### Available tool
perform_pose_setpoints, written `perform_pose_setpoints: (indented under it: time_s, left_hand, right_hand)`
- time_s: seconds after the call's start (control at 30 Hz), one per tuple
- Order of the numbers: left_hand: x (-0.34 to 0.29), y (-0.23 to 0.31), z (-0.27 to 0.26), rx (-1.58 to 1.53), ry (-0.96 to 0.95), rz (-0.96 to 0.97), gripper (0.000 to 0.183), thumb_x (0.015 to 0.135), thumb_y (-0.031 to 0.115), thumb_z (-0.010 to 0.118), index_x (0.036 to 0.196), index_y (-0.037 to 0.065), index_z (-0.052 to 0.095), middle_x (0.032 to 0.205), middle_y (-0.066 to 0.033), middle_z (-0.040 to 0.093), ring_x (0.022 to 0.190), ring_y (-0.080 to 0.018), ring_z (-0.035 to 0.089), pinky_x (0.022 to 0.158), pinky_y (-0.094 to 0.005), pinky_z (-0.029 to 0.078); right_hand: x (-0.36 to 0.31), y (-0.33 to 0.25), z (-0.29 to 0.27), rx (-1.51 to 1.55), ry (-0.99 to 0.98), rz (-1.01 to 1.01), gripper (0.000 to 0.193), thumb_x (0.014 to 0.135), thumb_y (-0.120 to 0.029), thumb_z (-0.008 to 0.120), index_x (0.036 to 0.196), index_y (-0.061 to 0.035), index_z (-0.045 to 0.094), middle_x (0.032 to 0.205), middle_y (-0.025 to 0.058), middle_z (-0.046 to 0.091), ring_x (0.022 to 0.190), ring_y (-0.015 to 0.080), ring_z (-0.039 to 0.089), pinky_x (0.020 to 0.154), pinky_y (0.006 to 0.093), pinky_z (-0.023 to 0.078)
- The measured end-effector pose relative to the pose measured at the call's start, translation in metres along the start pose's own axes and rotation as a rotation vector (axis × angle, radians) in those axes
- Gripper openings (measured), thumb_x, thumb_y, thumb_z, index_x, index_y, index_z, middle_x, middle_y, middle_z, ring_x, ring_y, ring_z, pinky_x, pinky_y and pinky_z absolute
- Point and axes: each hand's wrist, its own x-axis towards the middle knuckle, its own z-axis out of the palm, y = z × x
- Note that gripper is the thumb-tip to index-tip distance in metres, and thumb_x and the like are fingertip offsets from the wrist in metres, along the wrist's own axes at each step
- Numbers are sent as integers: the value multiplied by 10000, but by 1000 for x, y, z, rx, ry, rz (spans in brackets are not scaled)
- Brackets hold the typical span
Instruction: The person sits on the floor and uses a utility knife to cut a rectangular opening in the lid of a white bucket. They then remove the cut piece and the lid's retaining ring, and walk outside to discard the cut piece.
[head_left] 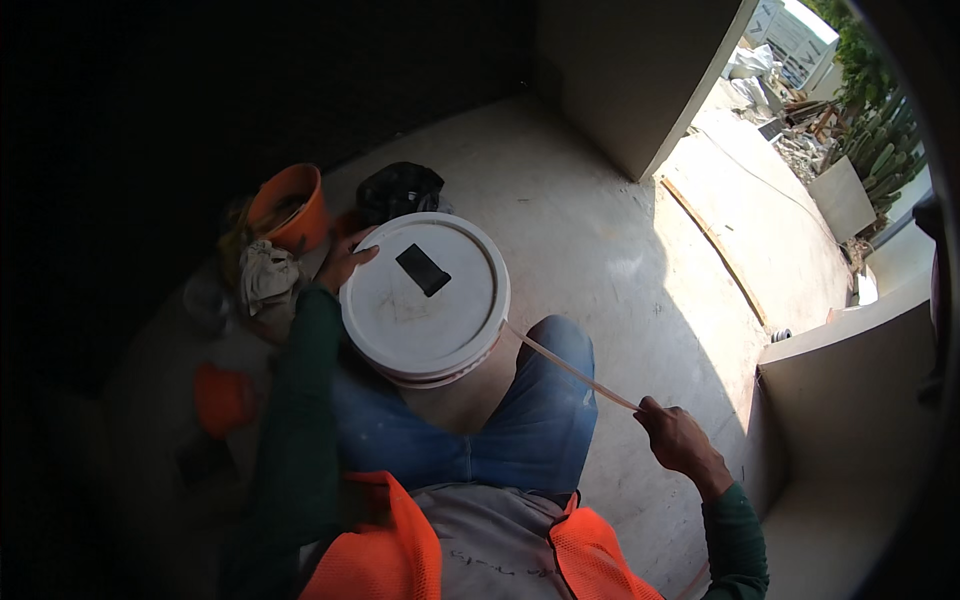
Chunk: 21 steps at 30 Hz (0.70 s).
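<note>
A worker in an orange vest [400, 555] and jeans [555, 375] sits with a white bucket [445, 381] between the knees. Its round lid [415, 318] is off-white, scuffed and faintly smudged brown near the middle, with a raised ring around a flat centre and 1 black rectangle [423, 270] lying askew on top. Reddish marking shows on the bucket's side, just under the rim.

The left hand [348, 258] is at the lid's far left edge, thumb on the rim; whether it grips or only steadies cannot be told. The right hand [680, 440], well apart from the bucket, is closed on a narrow, pale pinkish strip [570, 369] that runs taut from the lid's right edge. Beyond the left hand sit an orange pail [310, 215], a pale cloth [268, 278] and a black bag [400, 188] on the concrete floor [610, 290].
</note>
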Motion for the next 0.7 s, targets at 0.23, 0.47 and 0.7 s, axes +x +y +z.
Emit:
perform_pose_setpoints:
  time_s: [0.23,0.47,0.7]
  left_hand:
    - [-24,30,44,580,412,-24,631,1030,234,732,1585,32,509,1495,-217,639,1363,-314,629,1174,-412,457]
    - [-126,-1,137,20,974,-228,591,1083,212,652,1592,-10,453,1436,-278,636,1300,-392,647,1113,-447,489]
    - [-80,0,64,293,665,-59,418,1080,207,627,1437,-10,636,1313,-210,726,1168,-332,714,1016,-441,535]
  right_hand:
    - [89,-15,-6,21,-138,-124,446,1055,-260,693,1377,-15,506,1173,239,735,1076,433,722,935,523,556]
    - [179,-130,124,1204,-234,61,474,1098,-425,621,1316,-10,552,870,71,644,783,157,626,710,345,528]
    - [161,-142,123,769,18,-124,420,1159,-397,469,1057,1,563,781,157,650,655,310,667,631,488,505]
